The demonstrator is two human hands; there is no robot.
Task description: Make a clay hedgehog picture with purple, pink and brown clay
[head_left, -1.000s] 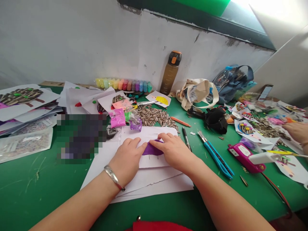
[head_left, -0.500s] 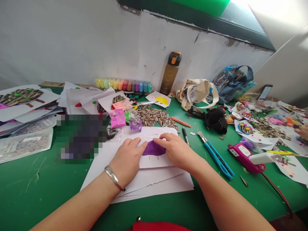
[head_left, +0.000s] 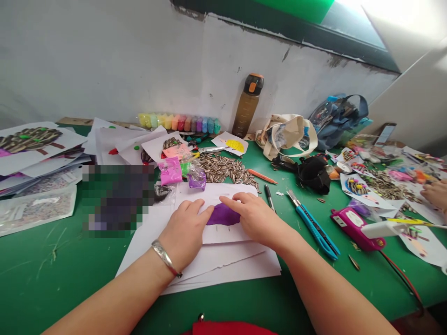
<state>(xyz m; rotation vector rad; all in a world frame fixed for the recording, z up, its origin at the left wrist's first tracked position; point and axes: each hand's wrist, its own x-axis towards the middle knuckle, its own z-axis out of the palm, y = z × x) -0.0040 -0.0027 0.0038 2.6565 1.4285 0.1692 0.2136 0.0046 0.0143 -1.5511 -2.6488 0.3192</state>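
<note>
A flattened oval of purple modelling clay (head_left: 225, 215) lies on a white paper sheet (head_left: 226, 236), with two short drawn lines below it. My left hand (head_left: 186, 228) rests on the paper, fingers outstretched, its fingertips at the clay's left edge. From the right, my right hand (head_left: 256, 216) reaches over the clay with the index finger extended along its upper edge; the other fingers are partly bent. Neither hand grips anything. More white sheets (head_left: 209, 274) lie under this one. Just behind them sit opened packets of pink clay (head_left: 170, 171) and purple clay (head_left: 197, 180).
Sunflower seeds (head_left: 223, 168) are heaped behind the papers. To the right lie a pen (head_left: 269, 197), a blue utility knife (head_left: 314, 228) and a magenta device (head_left: 358, 228) with a cable. A bottle (head_left: 247, 104) stands by the wall. Another person's hand (head_left: 435, 194) is at far right.
My right index finger has shifted slightly up and left along the clay's top edge, showing more purple. My left hand has stayed put. The other person's hand has come further into view.
</note>
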